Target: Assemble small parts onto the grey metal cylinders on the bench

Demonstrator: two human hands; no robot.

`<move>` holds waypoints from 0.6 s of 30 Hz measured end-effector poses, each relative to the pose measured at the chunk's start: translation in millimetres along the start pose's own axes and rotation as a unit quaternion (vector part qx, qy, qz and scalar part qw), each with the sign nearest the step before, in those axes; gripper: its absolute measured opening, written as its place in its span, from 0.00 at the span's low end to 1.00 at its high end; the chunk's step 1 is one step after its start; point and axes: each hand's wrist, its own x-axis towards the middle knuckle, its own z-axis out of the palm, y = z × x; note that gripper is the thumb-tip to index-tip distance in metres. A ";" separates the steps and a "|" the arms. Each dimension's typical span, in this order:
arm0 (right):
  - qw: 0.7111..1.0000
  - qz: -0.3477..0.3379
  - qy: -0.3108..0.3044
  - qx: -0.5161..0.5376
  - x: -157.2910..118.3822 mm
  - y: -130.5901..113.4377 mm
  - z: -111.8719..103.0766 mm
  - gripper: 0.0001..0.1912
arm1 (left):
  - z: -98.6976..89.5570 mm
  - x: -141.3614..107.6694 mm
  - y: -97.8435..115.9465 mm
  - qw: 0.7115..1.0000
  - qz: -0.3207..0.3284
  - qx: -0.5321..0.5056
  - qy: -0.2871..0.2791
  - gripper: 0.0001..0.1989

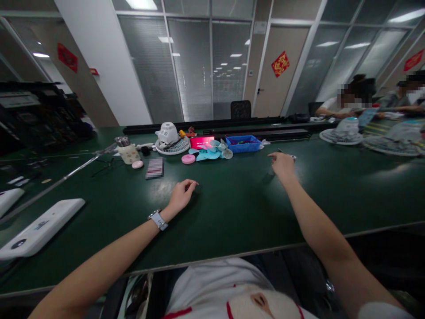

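Note:
My left hand (182, 195) rests low over the green table, its fingers curled in and the thumb close to the index finger. I see nothing in it. Farther out on the right is my right hand (283, 166), with the index finger stretched to the left and the other fingers partly hidden beneath. A small thin tool (293, 157) shows just behind that hand; its kind is unclear, and the hand covers its middle. Beyond my hands lie light-blue fan blades (208, 153), a pink round cap (188, 158) and a blue bin (243, 144) of small parts.
The green table (229, 212) carries a white fan head on its grille (172, 145), a patterned bottle (128, 151), a card (155, 168) and a white device (43, 228) at left. Dark rails (259, 133) line the far edge. Two people sit at far right near more fan parts (345, 133).

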 end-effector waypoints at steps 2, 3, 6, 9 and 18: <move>1.000 0.002 -0.003 0.000 0.4 1.3 -0.4 0.19 | 0.8 0.4 -2.1 1.000 -0.003 0.006 0.000 0.19; 1.000 0.007 -0.002 -0.001 0.5 1.8 -0.9 0.20 | 1.1 0.6 -3.0 1.000 -0.004 0.008 0.000 0.20; 1.000 0.021 0.002 -0.004 0.4 3.0 -2.5 0.20 | 1.5 1.1 -3.6 1.000 0.000 0.008 -0.001 0.20; 1.000 0.027 -0.006 -0.011 0.4 4.6 -2.6 0.20 | 0.8 0.9 -1.1 1.000 0.002 0.002 -0.005 0.20; 0.997 0.053 -0.047 -0.021 -0.6 3.2 -3.6 0.17 | 0.4 -0.1 -0.6 1.000 0.003 0.003 -0.003 0.19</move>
